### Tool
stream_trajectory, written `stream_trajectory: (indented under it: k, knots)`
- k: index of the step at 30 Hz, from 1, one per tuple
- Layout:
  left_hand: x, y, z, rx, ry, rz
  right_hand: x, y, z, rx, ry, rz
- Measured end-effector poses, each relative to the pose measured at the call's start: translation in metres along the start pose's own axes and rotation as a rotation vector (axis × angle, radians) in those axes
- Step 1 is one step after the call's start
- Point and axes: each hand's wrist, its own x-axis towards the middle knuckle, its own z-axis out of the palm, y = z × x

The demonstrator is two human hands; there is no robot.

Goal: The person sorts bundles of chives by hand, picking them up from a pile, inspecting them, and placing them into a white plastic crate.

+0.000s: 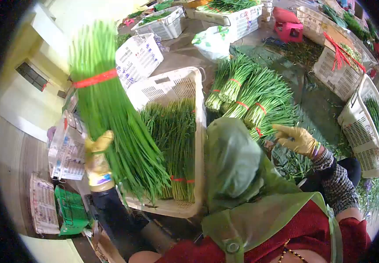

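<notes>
My left hand (98,158), in a yellow glove, is closed around a large bundle of garlic chives (106,96) held up over the left side of a white crate (200,101). A red band (95,78) circles the bundle near its pale upper end, and the green leaf tips hang down into the crate. Inside the crate stand more chives (176,144) with a red band low on them. My right hand (297,139), also gloved, has its fingers apart and is empty, beside a pile of banded chive bundles (264,96).
Loose leaves (294,162) lie below my right hand. White crates (369,122) stand at the right, and others (242,24) at the back with greens. A white plastic bag (213,42), a pink stool (288,31) and a green crate (70,210) are around. My green apron (268,219) covers my lap.
</notes>
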Motion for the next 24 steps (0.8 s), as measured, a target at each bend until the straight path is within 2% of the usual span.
stream_trajectory:
  k: [2,3,5,7,9,10,11,12,15,16,17,18,21,23,24]
  knots:
    - [0.005,-0.036,0.005,-0.020,-0.039,-0.105,-0.002,0.006,0.003,-0.003,-0.020,0.088]
    - [0.010,-0.066,0.005,-0.079,-0.086,-0.188,-0.003,0.012,0.004,-0.041,-0.032,0.088]
    - [0.022,-0.140,0.002,-0.054,-0.054,-0.380,-0.004,0.022,0.006,-0.112,-0.057,0.088]
    - [0.035,-0.201,0.019,-0.004,-0.044,-0.413,-0.004,0.022,0.008,-0.129,-0.071,0.116]
    - [0.062,-0.286,0.019,0.099,-0.091,-0.479,-0.007,0.034,0.010,-0.133,-0.077,0.172]
    - [0.073,-0.333,0.021,0.274,-0.049,-0.466,-0.010,0.038,0.010,-0.158,-0.057,0.104]
    - [0.084,-0.362,0.025,0.449,-0.009,-0.446,-0.011,0.043,0.010,-0.156,-0.048,0.126]
    - [0.089,-0.352,0.037,0.338,-0.105,-0.568,-0.012,0.052,0.012,-0.152,-0.038,0.153]
    - [0.096,-0.356,0.076,0.673,-0.007,-0.471,-0.017,0.069,0.013,-0.201,-0.017,0.165]
    - [0.093,-0.354,0.088,0.643,0.019,-0.414,-0.016,0.073,0.012,-0.232,-0.028,0.177]
    - [0.103,-0.412,0.074,0.417,-0.140,-0.430,-0.018,0.074,0.011,-0.259,-0.035,0.202]
    - [0.105,-0.431,0.074,0.415,-0.163,-0.419,-0.010,0.057,0.005,-0.210,-0.081,0.324]
    - [0.105,-0.418,0.090,0.649,-0.145,-0.388,-0.006,0.081,0.000,-0.178,-0.065,0.313]
    - [0.107,-0.417,0.097,0.721,-0.155,-0.378,0.008,0.097,-0.007,-0.169,-0.104,0.438]
    - [0.108,-0.417,0.098,0.745,-0.162,-0.379,0.018,0.102,-0.011,-0.151,-0.081,0.431]
